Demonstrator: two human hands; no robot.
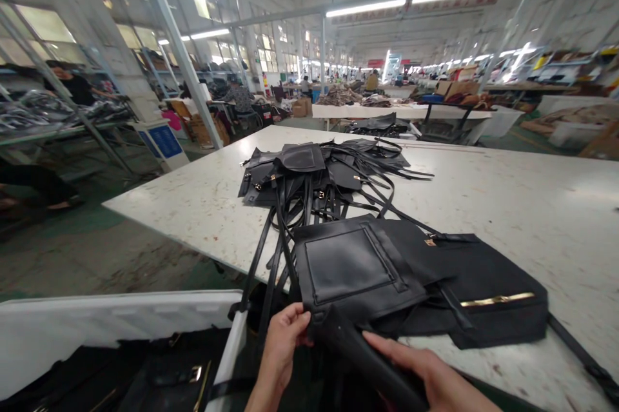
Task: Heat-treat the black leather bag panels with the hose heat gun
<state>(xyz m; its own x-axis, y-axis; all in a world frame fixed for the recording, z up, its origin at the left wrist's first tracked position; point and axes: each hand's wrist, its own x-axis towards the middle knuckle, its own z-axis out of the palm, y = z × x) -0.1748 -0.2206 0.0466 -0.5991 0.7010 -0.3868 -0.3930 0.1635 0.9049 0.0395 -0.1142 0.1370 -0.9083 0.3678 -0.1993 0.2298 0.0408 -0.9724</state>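
At the table's near edge, a black leather bag piece (351, 264) with a stitched rectangular pocket lies face up. My left hand (283, 344) pinches the near left corner of this piece between thumb and fingers. Below it, a folded black leather part (372, 360) hangs toward me, and my right hand (430, 367) grips it with the index finger stretched along its top. The right thumb is hidden. Under and beside the bag piece lies a black bag panel (488, 283) with a gold zipper (498, 300) and a small gold buckle.
A heap of black bag pieces with long straps (300, 170) covers the middle of the white table (507, 199). At lower left stands a white bin (120, 309) holding black bags (164, 373). A person (72, 86) sits at far left behind another table. Metal posts rise beyond the table.
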